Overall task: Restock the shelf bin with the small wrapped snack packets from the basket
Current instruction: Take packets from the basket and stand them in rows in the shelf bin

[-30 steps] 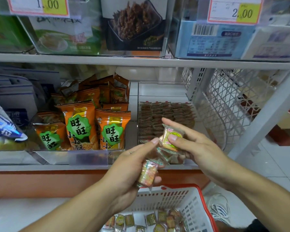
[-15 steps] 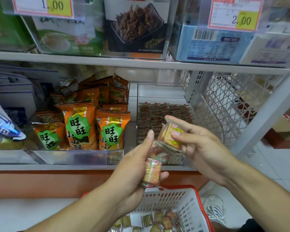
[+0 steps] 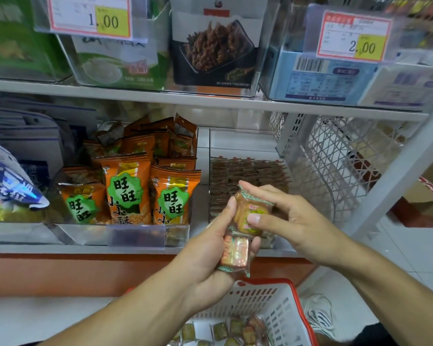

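Both hands [image 3: 260, 236] are holding snack packets [image 3: 250, 216] before the shelf bin [image 3: 245, 146], basket [image 3: 285, 310] sitting below, bagged snacks [image 3: 125, 191] standing left.

One head-worn wide-angle view looks forward and down, close on the shelf [image 3: 210, 101] at 12 o'clock, basket [image 3: 285, 303] at 6.

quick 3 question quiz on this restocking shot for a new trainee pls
1. True or false: the right hand pinches a snack packet.
2. Which price tag sits above the clear bin that holds the small packets: A 1.00, B 2.00, C 5.00?
3. Where is the basket relative to the hands?

Key: 1 true. 2 B. 3 Below them, with more packets inside; the left hand grips other packets above it.
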A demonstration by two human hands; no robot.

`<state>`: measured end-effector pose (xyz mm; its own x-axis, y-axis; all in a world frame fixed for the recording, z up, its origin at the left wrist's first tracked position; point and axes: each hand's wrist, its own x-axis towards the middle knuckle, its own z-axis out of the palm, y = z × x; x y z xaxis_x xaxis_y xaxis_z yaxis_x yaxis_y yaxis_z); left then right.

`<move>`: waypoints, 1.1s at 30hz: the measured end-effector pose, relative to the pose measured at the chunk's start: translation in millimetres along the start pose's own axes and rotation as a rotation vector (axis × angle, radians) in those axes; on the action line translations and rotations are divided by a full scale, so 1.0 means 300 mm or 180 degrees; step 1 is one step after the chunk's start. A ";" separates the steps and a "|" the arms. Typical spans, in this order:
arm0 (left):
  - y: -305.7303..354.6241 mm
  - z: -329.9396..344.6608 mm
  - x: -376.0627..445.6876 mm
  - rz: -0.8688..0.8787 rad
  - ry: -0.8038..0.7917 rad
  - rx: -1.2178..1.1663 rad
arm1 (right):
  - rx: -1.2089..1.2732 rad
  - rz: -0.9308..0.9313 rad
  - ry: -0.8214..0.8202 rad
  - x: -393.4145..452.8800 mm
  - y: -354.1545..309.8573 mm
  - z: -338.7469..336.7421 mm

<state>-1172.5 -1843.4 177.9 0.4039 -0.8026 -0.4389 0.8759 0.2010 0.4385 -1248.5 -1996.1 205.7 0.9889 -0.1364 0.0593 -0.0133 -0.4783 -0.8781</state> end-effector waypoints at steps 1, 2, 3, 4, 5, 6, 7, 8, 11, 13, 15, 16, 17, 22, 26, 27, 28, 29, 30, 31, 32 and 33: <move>-0.002 -0.003 0.002 0.0073 0.0071 0.0068 | -0.0198 0.0032 -0.0090 0.002 0.001 -0.013; -0.003 -0.005 0.004 0.0146 0.0137 0.0160 | -0.0349 0.0080 -0.0169 0.004 -0.001 -0.025; -0.004 -0.007 0.005 0.0199 0.0180 0.0254 | -0.0461 0.0119 -0.0227 0.005 -0.004 -0.036; -0.005 -0.007 0.005 0.0227 0.0205 0.0328 | -0.0520 0.0145 -0.0267 0.005 -0.007 -0.048; -0.004 -0.006 0.005 0.0251 0.0223 0.0375 | -0.0545 0.0152 -0.0308 0.005 -0.009 -0.058; -0.003 -0.004 0.005 0.0298 0.0230 0.0412 | -0.0561 0.0135 -0.0350 0.005 -0.009 -0.065; -0.002 -0.004 0.006 0.0366 0.0216 0.0444 | -0.0603 0.0103 -0.0402 0.004 -0.007 -0.068; 0.001 -0.003 0.007 0.0424 0.0182 0.0468 | -0.0642 0.0082 -0.0478 0.004 -0.002 -0.066; 0.007 -0.002 0.010 0.0451 0.0056 0.0470 | -0.0402 0.0166 -0.0660 0.001 0.009 -0.050; 0.006 -0.005 0.015 0.0440 0.0056 0.0469 | -0.0200 0.0162 -0.0570 0.001 0.015 -0.045; -0.003 -0.005 0.022 0.0414 0.0141 0.0585 | -0.0236 0.0106 -0.0446 0.005 0.018 -0.048; -0.009 -0.004 0.027 0.0391 0.0205 0.0682 | -0.0246 0.0103 -0.0394 0.008 0.017 -0.055; -0.014 -0.002 0.033 0.0366 0.0273 0.0751 | -0.0230 0.0132 -0.0323 0.012 0.015 -0.068; -0.011 0.010 0.057 0.0485 0.0562 0.0797 | -0.2582 0.0437 0.0226 0.086 0.027 -0.232; -0.003 0.010 0.075 0.0543 0.0652 0.0910 | -0.4333 0.1465 -0.0209 0.205 0.083 -0.293; -0.001 0.009 0.079 0.0548 0.0693 0.0937 | -0.4477 0.1546 -0.0451 0.231 0.105 -0.289; 0.000 0.009 0.082 0.0553 0.0724 0.0947 | -0.4608 0.1542 -0.0697 0.251 0.126 -0.281; 0.001 0.011 0.086 0.0553 0.0741 0.0941 | -0.4755 0.1512 -0.0923 0.267 0.147 -0.272; 0.003 0.014 0.088 0.0551 0.0751 0.0919 | -0.4881 0.1491 -0.1115 0.277 0.169 -0.264; 0.005 0.016 0.091 0.0550 0.0758 0.0893 | -0.4948 0.1494 -0.1272 0.286 0.189 -0.258; 0.007 0.017 0.093 0.0552 0.0770 0.0875 | -0.4973 0.1488 -0.1391 0.291 0.209 -0.252; 0.008 0.017 0.095 0.0554 0.0790 0.0872 | -0.4985 0.1475 -0.1475 0.293 0.227 -0.247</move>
<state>-1160.3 -1868.6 170.3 0.6208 -0.6033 -0.5007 0.6997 0.1381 0.7010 -1173.5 -2105.1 186.3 0.8135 -0.3899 -0.4314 -0.1347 -0.8480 0.5125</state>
